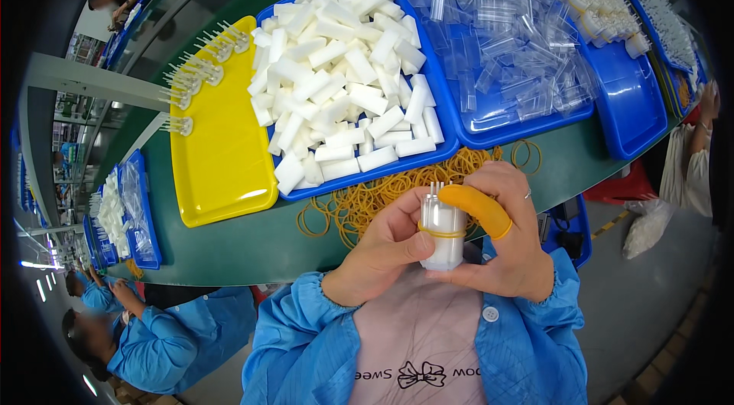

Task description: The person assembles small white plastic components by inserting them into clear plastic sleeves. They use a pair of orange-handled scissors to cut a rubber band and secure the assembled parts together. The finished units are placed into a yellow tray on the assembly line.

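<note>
In front of my chest, both hands hold a small upright bundle (443, 250) of clear plastic pieces around a white core, with thin white prongs at its top. A yellow rubber band (441, 234) circles its middle. My left hand (388, 238) grips the left side, thumb against the front. My right hand (514, 246) closes on it from the right, thumb near the base and a finger in an orange finger cot (483, 208) across the top. Just beyond lies a heap of loose yellow rubber bands (359, 206) on the green table (229, 244).
White foam blocks (336, 72) fill a blue tray; left of it, a yellow tray (222, 168) carries several pronged white pieces (200, 68). Clear plastic strips (497, 30) lie in another blue tray. Banded bundles (600, 3) are stacked at far right. Co-workers (168, 344) sit at left.
</note>
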`<state>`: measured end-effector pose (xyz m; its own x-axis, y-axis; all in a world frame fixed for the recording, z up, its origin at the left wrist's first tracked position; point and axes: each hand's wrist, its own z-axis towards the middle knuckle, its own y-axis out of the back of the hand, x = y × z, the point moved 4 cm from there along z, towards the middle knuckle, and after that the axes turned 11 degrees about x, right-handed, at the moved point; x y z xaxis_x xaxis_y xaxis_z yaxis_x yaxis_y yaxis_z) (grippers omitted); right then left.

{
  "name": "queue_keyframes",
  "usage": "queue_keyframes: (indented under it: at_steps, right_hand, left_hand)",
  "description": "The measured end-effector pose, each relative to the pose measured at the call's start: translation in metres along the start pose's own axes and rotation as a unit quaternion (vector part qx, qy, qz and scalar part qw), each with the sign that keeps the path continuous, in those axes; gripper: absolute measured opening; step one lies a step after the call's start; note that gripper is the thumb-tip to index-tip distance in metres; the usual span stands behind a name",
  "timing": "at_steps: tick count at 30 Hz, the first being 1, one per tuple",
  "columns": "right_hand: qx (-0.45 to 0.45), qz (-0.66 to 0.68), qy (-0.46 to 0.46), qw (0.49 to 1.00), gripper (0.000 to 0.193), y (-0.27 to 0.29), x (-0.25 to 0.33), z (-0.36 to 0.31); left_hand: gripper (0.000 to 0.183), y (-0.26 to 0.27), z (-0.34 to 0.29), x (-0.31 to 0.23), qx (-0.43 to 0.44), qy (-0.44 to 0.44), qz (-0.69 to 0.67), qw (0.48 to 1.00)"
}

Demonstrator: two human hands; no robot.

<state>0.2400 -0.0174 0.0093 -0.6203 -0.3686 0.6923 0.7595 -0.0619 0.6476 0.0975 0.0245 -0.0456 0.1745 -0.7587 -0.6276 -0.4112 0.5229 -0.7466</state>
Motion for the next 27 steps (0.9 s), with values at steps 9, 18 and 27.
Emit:
queue_keyframes:
  at_steps: [9,18,27]
  right_hand:
    - [-0.002,-0.02,-0.036,0.999,0.065,0.0,0.003,0.002]
    - [-0.01,0.008,-0.013,1.0,0.067,-0.001,-0.001,-0.001]
    - [-0.015,-0.02,-0.009,1.0,0.065,-0.004,0.003,-0.002]
  left_hand:
    - [0.072,0.001,0.0,-0.001,0.011,0.018,-0.011,1.0]
    - [0.07,-0.004,-0.002,-0.003,0.033,0.049,-0.09,0.994]
    - [0.065,0.002,-0.001,0.006,0.046,-0.002,-0.056,0.997]
